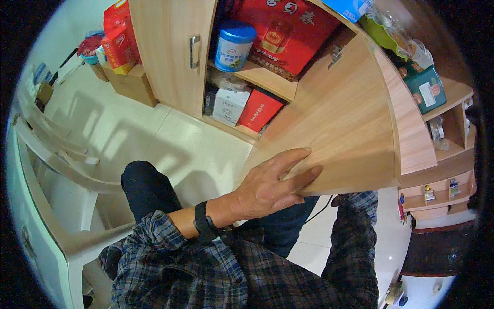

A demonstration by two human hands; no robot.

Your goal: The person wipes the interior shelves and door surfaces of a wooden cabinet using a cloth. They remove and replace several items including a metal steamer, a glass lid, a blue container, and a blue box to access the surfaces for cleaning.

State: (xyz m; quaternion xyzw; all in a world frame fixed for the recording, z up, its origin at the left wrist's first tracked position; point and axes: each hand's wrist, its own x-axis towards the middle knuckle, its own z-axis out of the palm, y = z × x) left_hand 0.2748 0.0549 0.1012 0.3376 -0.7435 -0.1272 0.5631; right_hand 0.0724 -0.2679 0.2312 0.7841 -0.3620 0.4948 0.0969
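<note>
My left hand (pixel 270 185), with a dark band on its wrist, is at the lower edge of an open wooden cabinet door (pixel 347 112). Its fingers are spread, and it appears to touch the panel without gripping it. My right arm in a plaid sleeve reaches up behind the door's near corner. Only a dark bit of my right hand (pixel 339 199) shows there, the rest hidden by the panel. Inside the cabinet, a blue-lidded tin (pixel 234 46) and a large red box (pixel 287 34) share a shelf. Below are a white box (pixel 230 105) and a smaller red box (pixel 260 110).
A closed cabinet door (pixel 170 46) with a metal handle is left of the opening. Cardboard box (pixel 133 85) and red bags (pixel 119 38) stand beyond it. A white chair (pixel 77 170) and glass-topped table (pixel 38 216) are at left. Shelves (pixel 444 100) holding a green box (pixel 424 90) are at right.
</note>
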